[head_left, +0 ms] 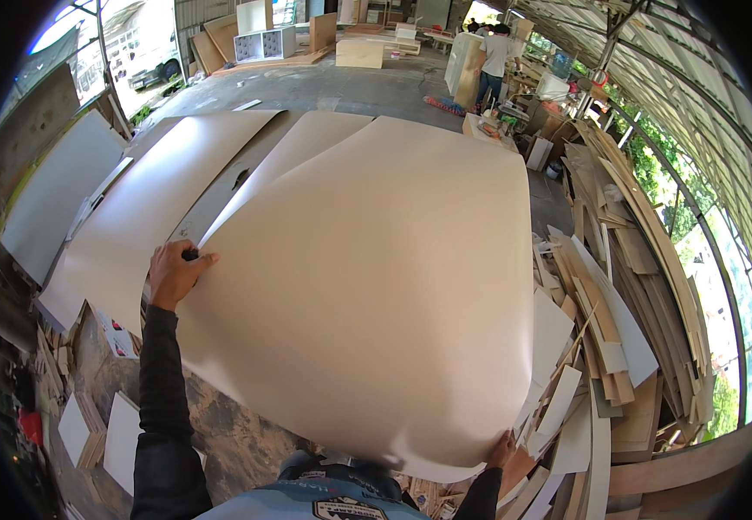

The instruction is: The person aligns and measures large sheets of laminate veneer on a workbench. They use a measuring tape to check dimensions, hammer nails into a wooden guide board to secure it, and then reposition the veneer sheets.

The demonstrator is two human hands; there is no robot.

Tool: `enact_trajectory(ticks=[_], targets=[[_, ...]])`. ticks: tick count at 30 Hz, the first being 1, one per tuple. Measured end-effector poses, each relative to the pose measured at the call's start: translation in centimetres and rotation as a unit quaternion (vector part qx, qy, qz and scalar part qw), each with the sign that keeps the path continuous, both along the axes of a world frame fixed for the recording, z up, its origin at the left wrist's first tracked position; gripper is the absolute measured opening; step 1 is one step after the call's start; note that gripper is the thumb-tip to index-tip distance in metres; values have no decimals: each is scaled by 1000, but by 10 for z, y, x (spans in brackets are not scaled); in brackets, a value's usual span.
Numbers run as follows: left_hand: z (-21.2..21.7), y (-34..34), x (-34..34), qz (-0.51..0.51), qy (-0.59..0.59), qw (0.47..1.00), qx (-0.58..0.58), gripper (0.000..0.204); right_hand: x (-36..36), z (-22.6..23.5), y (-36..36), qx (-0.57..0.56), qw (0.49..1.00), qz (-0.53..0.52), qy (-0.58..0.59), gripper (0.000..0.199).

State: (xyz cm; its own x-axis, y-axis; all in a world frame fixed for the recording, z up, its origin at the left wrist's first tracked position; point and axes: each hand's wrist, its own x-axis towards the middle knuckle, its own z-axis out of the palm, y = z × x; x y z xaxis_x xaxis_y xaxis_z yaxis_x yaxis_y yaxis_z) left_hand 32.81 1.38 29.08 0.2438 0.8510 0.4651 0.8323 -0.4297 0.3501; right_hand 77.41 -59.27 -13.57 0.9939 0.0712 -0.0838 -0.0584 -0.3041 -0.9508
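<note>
Large beige laminate sheet: thin, smooth, unmarked, bowed upward across its middle. It overlaps similar beige sheets, its near edge curling beside the scrap pile.

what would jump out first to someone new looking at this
A big beige sheet fills the middle, gripped by the left hand on its left edge and the right hand at its lower right corner. Right of it lies a heap of board offcuts.
</note>
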Motion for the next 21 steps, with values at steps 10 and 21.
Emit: enact_trajectory(ticks=[10,21], targets=[[-44,103,-130,10,-29,996,-81,48,-132,30,107,-77,996,40,13,51],[-241,212,-207,4,22,983,-184,50,-154,46,158,-189,982,-5,-23,47]])
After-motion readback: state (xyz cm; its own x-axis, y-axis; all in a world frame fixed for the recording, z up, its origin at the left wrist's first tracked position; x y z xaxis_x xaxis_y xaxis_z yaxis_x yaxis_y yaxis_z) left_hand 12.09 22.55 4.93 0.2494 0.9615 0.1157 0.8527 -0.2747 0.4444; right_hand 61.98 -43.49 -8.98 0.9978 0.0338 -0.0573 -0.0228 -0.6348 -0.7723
